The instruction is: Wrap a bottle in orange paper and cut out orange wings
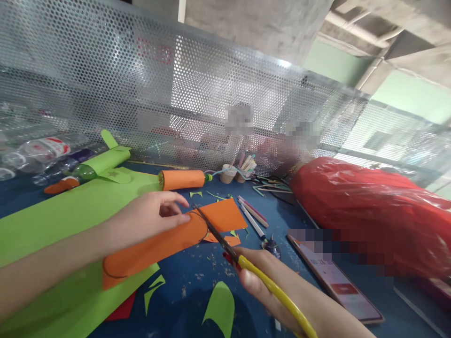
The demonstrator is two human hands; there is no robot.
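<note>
An orange paper strip (158, 246) with curved dark lines drawn near its ends lies slanted over a large green sheet (81, 206) and the blue table. My left hand (148, 218) rests on the strip's upper edge, its thumb and fingers pressing the paper. In my right hand (268, 281) are yellow-handled scissors (282, 298). Their dark blades meet the orange paper at the curved line, just right of my left fingertips. Orange offcuts (229, 240) sit below the strip's right end, and a green cut piece (221, 307) lies nearer me.
Plastic bottles (42, 152), a green paper-wrapped bottle (105, 162) and an orange-wrapped bottle (183, 180) stand or lie behind. Pens (252, 218), a phone (334, 279) and a red plastic bag (369, 211) are on the right. A perforated metal screen (211, 94) runs along the back.
</note>
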